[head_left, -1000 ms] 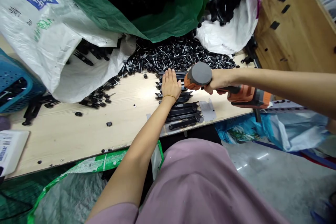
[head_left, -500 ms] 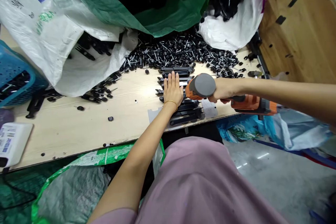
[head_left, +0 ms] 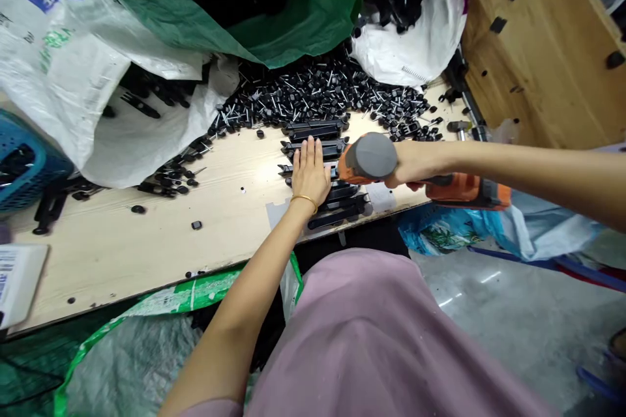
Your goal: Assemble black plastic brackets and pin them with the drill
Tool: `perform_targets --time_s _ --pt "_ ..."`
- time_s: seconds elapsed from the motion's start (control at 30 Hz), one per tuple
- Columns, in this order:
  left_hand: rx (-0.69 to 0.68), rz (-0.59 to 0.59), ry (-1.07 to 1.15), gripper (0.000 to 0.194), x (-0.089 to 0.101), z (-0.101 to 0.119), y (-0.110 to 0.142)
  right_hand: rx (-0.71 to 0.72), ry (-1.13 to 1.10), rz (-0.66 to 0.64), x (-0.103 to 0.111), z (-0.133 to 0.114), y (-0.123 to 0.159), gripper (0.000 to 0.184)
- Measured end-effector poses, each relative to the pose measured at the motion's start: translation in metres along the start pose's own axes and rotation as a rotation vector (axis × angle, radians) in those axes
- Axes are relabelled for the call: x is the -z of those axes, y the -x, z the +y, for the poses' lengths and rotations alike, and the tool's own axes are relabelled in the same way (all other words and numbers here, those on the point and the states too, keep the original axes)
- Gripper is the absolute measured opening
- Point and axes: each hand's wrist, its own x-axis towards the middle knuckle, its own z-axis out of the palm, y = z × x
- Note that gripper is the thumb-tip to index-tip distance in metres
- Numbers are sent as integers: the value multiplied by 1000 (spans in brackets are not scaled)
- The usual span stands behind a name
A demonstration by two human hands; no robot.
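My left hand (head_left: pixel 311 176) lies flat, fingers stretched forward, on a row of slim black plastic bars (head_left: pixel 315 130) set side by side on the table. A thin gold-coloured bangle (head_left: pixel 307 201) circles its wrist. My right hand (head_left: pixel 408 166) is wrapped round the handle of an orange and black cordless drill (head_left: pixel 372 155). The drill's head is over the right part of the bars, close to my left fingers. Its round grey back faces me and hides the tip, so I cannot tell whether it touches a bar.
Behind the bars spreads a heap of black-headed screws (head_left: pixel 313 94). A green sack (head_left: pixel 293 45), a white sack (head_left: pixel 147 143) and another white sack (head_left: pixel 405 55) with black parts stand around it. At left are a blue basket (head_left: pixel 29 169) and a white box (head_left: pixel 22 280). A wooden board (head_left: pixel 548 45) rises at right.
The whole view has shifted a little, so most things on the table appear further left. My left hand stays flat on the bars and my right hand keeps the drill over them.
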Motion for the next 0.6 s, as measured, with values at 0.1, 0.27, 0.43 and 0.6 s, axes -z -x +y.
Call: perform_targets --time_s 0.1,0.27,0.43,0.6 --pt "26 -13 -49 61 -4 8 26 17 -55 -22 -9 14 12 22" --pt "19 -20 -101 62 -14 11 38 -85 35 -36 -19 22 13 24" --pt "11 -13 -118 61 -16 11 35 -77 135 -73 -15 13 4 25" --pt "4 -20 -116 60 -16 12 35 -103 158 -97 -13 -1 3 28"
